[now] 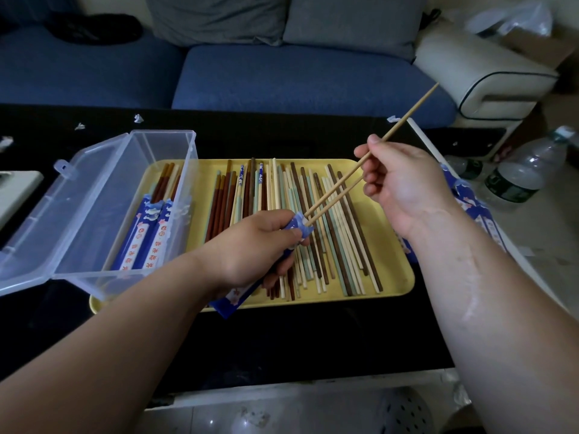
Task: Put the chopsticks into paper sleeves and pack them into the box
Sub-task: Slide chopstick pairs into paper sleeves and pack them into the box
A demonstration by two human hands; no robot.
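A blue sofa (282, 73) fills the far side, beyond the yellow tray (398, 277), and the black table (282, 339) carries that tray at its middle. A clear plastic box (94, 220) sits over the tray's left end, its lid swung open further left. Inside it lie several sleeved chopsticks (147, 236), blue wrappers toward the near end and brown and pale tops sticking out toward the sofa. The rest of the tray is covered by loose chopsticks (313, 189) in dark brown, reddish, pale green and cream, lying roughly lengthwise from far edge to near edge. Off the tray's right edge, a plastic water bottle (526, 173) stands on the paler surface, and a pile of spare sleeves (482, 214) lies between it and the tray, partly hidden by the right forearm. Above the tray's centre, the left hand (250, 245) is curled round a blue paper sleeve (235, 297), whose lower end hangs over the tray's near rim. The right hand (404, 183), above the tray's far right corner, pinches a pale pair of chopsticks (338, 184) between thumb and fingers. Their tips are at the sleeve's open mouth by the left thumb, and their other ends slant up to the right past the tray. Small white paper scraps (138, 118) dot the table beyond the tray's far edge.
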